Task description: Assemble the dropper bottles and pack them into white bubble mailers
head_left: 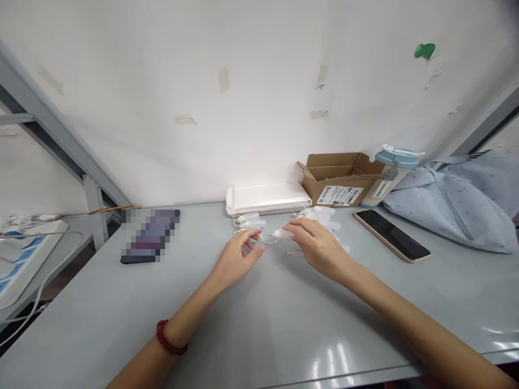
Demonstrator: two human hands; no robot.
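My right hand grips a small white bottle with a thin, needle-like tip pointing left. A fine white cord hangs near that tip, and most of the bottle is hidden by my fingers. Just left of the tip is my left hand, thumb and fingers apart with nothing visible between them. Several similar small translucent bottles lie behind my left hand. More of them are spread behind and under my right hand, partly covered by it.
A stack of flat white boxes lies against the wall, beside an open cardboard box. To the right are a tumbler, a phone and a light blue bag. A pixelated dark object and a power strip are left.
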